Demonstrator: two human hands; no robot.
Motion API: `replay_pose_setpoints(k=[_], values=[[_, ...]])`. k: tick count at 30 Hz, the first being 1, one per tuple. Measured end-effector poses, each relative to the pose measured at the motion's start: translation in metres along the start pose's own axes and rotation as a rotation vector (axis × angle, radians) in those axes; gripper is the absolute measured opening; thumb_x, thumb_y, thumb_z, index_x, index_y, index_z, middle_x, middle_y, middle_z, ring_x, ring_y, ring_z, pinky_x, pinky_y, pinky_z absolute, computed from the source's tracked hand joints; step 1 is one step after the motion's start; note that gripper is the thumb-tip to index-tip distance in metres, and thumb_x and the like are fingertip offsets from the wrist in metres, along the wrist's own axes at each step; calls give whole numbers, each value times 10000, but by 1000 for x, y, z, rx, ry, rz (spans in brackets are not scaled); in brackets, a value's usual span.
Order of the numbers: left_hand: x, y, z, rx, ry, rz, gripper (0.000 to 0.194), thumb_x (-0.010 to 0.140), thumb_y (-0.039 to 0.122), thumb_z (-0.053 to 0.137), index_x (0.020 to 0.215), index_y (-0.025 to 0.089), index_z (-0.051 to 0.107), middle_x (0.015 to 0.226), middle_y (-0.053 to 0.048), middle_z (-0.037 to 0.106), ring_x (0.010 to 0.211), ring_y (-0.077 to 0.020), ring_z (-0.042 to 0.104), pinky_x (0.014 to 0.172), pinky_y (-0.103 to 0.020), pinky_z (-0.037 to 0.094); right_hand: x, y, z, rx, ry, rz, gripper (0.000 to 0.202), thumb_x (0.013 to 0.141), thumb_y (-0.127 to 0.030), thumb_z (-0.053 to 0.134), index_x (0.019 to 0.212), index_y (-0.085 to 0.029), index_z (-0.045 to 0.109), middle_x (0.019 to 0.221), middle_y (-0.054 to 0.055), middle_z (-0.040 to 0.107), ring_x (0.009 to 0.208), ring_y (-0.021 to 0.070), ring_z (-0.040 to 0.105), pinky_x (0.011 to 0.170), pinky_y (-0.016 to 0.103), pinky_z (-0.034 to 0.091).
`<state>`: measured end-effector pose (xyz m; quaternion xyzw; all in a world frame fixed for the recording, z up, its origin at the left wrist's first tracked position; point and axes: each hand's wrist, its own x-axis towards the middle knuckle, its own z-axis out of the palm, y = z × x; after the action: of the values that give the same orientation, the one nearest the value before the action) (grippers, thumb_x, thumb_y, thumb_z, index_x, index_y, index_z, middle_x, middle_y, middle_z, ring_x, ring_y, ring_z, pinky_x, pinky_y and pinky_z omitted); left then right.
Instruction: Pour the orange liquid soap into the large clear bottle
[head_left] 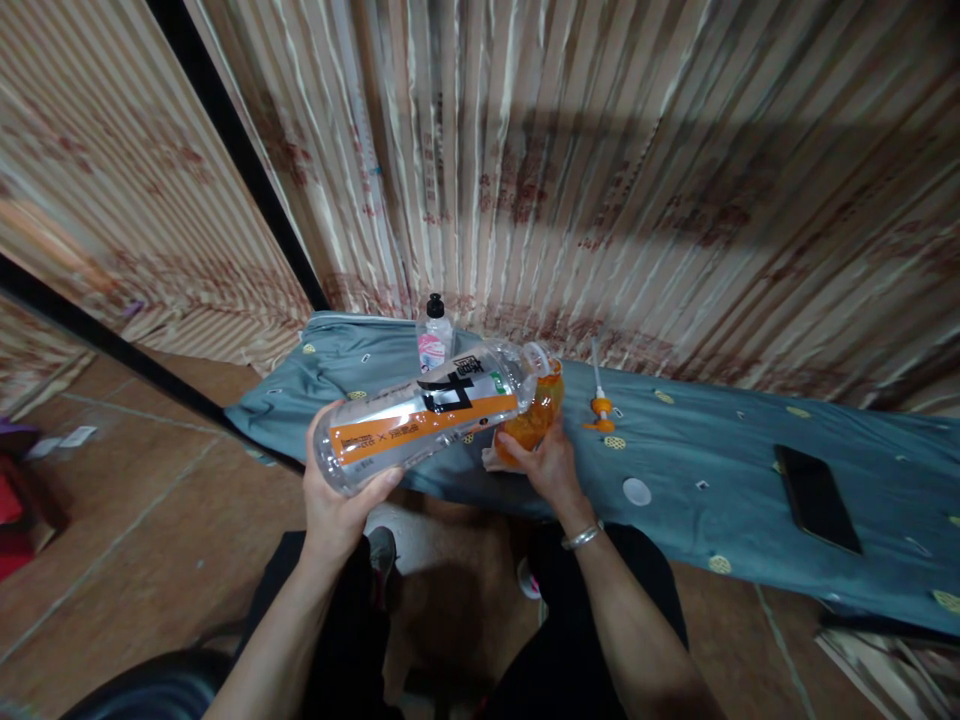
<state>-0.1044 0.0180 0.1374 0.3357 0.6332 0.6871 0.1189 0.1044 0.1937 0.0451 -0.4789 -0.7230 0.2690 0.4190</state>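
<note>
My left hand point(337, 500) grips the base end of a large clear plastic bottle point(420, 415) with an orange and silver label. The bottle is tilted, its mouth pointing right at the top of an orange see-through bottle point(534, 415). Fingers of my right hand point(551, 462) wrap around that orange bottle near the cloth. Whether liquid runs between the two mouths I cannot tell. To the right lies an orange pump head point(601, 412) with its clear tube pointing away from me. A white round disc point(637, 491) rests close to my right wrist.
A clear bottle with a black cap point(435, 335) stands behind the tilted bottle. A black phone point(817, 498) lies on the teal cloth point(720, 450) at the right. Black poles point(240, 150) slant across the left, and a patterned curtain point(570, 180) hangs behind.
</note>
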Motion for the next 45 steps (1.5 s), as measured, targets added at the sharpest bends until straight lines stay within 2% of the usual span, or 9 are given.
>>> replay_pose_setpoints(k=[4, 8, 12, 27, 34, 40, 45], values=[[1, -3, 0, -26, -4, 1, 952, 498, 468, 977, 1321, 174, 598, 1199, -118, 726, 1046, -298, 711, 969, -421, 576, 0, 3, 2, 9, 17, -14, 984, 768, -776, 733, 1461, -123, 483, 1296, 237, 741, 1156, 398, 753, 977, 553, 616], [1, -4, 1, -22, -7, 16, 911, 501, 459, 975, 1290, 177, 616, 1189, -116, 731, 1034, -295, 713, 956, -418, 577, 0, 4, 3, 9, 15, -20, 1087, 740, -842, 710, 1468, -71, 472, 1268, 268, 745, 1107, 410, 770, 924, 530, 635], [2, -1, 2, -18, 5, 10, 886, 492, 465, 972, 1260, 182, 632, 1173, -112, 728, 1025, -303, 716, 938, -421, 584, 0, 2, 3, 19, 30, -26, 1077, 751, -877, 664, 1444, -70, 493, 1267, 274, 747, 1123, 418, 766, 935, 537, 631], [1, -2, 1, -45, 16, -34, 934, 466, 427, 981, 1288, 160, 626, 1194, -128, 728, 1039, -290, 697, 964, -407, 566, 1, 5, 5, -2, 33, -43, 1115, 767, -895, 617, 1476, -50, 458, 1278, 285, 744, 1142, 423, 764, 944, 544, 635], [1, 1, 3, -43, 7, -31, 936, 464, 434, 981, 1294, 181, 631, 1189, -116, 721, 1042, -307, 705, 980, -443, 571, 1, 4, 3, 4, 25, -33, 1076, 765, -872, 642, 1477, -86, 464, 1280, 262, 752, 1125, 412, 773, 938, 533, 637], [1, -1, 1, -37, -7, -33, 943, 482, 441, 979, 1312, 168, 624, 1205, -131, 710, 1070, -315, 693, 1033, -472, 546, 1, 1, 2, 28, 33, -36, 1097, 761, -878, 632, 1465, -52, 475, 1310, 287, 728, 1157, 418, 759, 968, 535, 629], [1, -1, 0, -32, -1, -32, 962, 474, 461, 982, 1315, 171, 616, 1204, -130, 714, 1074, -323, 699, 1030, -475, 547, 1, 3, 4, 12, 32, -23, 1059, 760, -863, 654, 1458, -87, 475, 1273, 263, 751, 1133, 412, 767, 956, 542, 630]])
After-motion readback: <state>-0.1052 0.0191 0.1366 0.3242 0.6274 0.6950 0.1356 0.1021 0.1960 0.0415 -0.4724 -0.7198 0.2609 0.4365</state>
